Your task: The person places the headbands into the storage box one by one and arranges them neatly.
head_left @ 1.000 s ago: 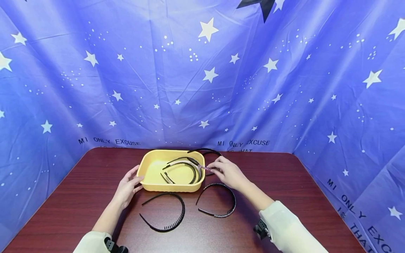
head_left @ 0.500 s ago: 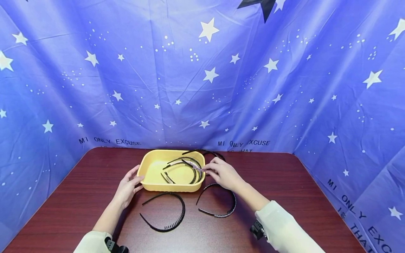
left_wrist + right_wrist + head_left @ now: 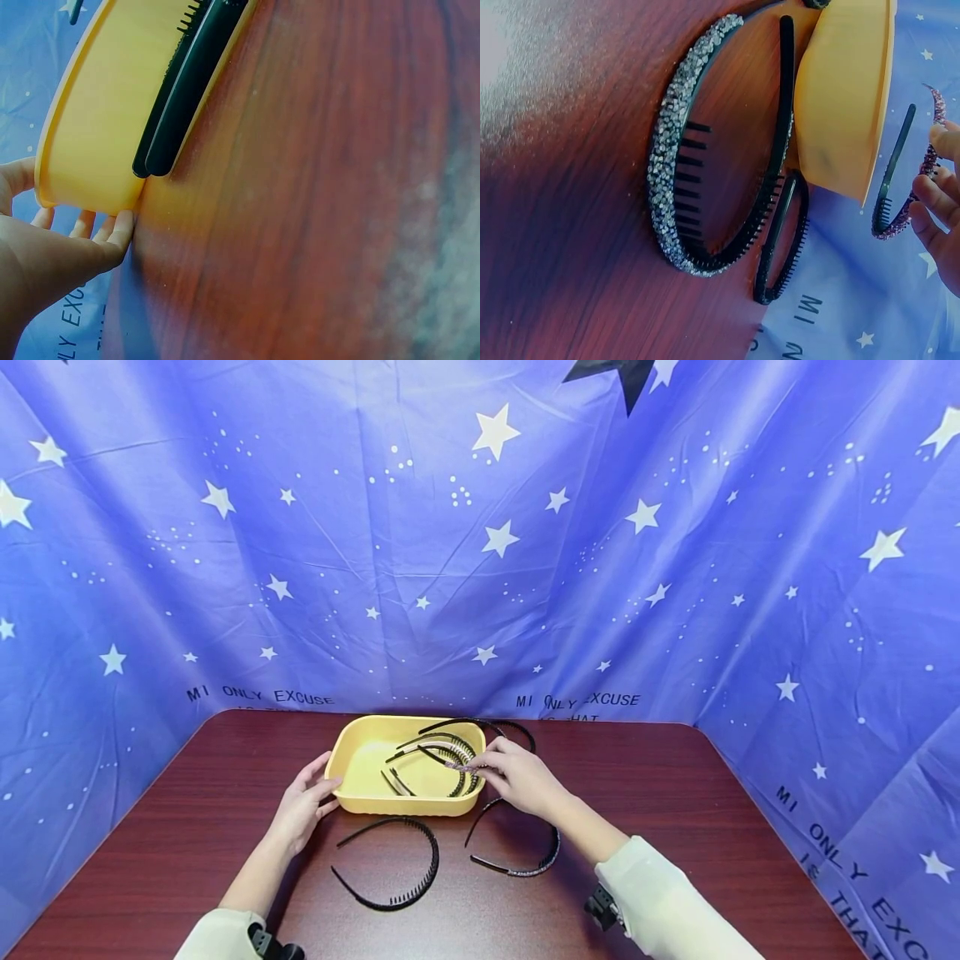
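Observation:
My left hand (image 3: 300, 806) grips the left end of a yellow plastic tray (image 3: 408, 807); the left wrist view shows its fingers (image 3: 82, 225) against the tray's end wall. Inside, several toothed headbands (image 3: 459, 781) lie toward the right. Above the tray's right side, my right hand (image 3: 521, 772) pinches a headband with pink sparkly stones (image 3: 939, 105) between thumb and fingers. One dark arm of that headband reaches over the tray's far rim.
A black toothed headband (image 3: 433, 864) lies in front of the tray, and a silver-stoned headband (image 3: 664, 165) lies to its right. Another black headband (image 3: 763, 274) rests on the table (image 3: 645, 793) behind the tray's right corner. A blue starry curtain (image 3: 420, 527) stands behind.
My right hand has moved left and slightly nearer the body, carrying the pink-stoned headband farther over the tray. My left hand and the tray have stayed put.

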The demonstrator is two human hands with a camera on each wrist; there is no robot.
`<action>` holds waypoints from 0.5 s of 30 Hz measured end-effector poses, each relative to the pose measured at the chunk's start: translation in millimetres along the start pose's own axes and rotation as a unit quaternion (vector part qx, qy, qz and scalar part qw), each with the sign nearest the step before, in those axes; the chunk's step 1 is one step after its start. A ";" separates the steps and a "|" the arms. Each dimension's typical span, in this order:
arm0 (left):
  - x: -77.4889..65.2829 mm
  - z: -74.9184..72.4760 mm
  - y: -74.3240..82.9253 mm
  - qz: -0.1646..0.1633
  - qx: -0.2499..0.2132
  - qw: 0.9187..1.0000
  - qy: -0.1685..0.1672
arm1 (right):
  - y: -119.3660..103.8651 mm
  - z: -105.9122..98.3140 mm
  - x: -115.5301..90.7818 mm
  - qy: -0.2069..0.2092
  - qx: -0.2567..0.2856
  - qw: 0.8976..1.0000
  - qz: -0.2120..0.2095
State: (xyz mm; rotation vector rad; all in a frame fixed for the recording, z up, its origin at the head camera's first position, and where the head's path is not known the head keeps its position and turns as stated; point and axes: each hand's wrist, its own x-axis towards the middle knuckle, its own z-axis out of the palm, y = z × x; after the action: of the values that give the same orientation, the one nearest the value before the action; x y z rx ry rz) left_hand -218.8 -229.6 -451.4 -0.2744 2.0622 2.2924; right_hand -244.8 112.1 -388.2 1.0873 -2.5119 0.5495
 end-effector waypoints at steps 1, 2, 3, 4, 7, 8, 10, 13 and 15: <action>0.1 0.2 0.1 0.001 0.000 1.000 0.000 | -0.9 0.3 0.3 0.001 0.001 1.000 -0.004; -0.3 0.5 0.4 0.003 0.000 1.000 0.001 | -1.8 0.7 0.7 0.002 0.001 1.000 -0.008; -0.1 0.4 0.4 0.003 0.000 1.000 0.001 | -2.6 1.2 1.1 0.003 0.001 1.000 -0.012; -0.2 0.6 0.5 0.004 -0.001 1.000 0.002 | -3.4 1.9 1.6 0.003 0.001 1.000 -0.016; -0.1 0.6 0.4 0.004 -0.002 1.000 0.001 | -6.4 3.8 2.6 0.002 -0.003 1.000 -0.021; -0.3 0.6 0.3 0.004 -0.002 1.000 0.001 | -7.4 4.5 2.9 0.002 -0.004 1.000 -0.023; -0.4 0.7 0.3 0.003 -0.002 1.000 0.000 | -10.1 5.6 3.5 0.002 -0.007 1.000 -0.025; -0.8 0.6 0.5 0.001 0.000 1.000 0.000 | -13.7 7.8 4.7 -0.004 -0.008 1.000 -0.025; -1.2 0.7 0.9 0.000 0.000 1.000 0.000 | -15.9 9.2 5.4 -0.011 -0.011 1.000 -0.026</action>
State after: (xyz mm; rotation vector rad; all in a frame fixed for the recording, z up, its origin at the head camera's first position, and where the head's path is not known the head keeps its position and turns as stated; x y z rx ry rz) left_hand -217.9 -229.0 -450.3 -0.2745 2.0629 2.2913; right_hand -237.9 94.4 -390.3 1.1516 -2.4948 0.4969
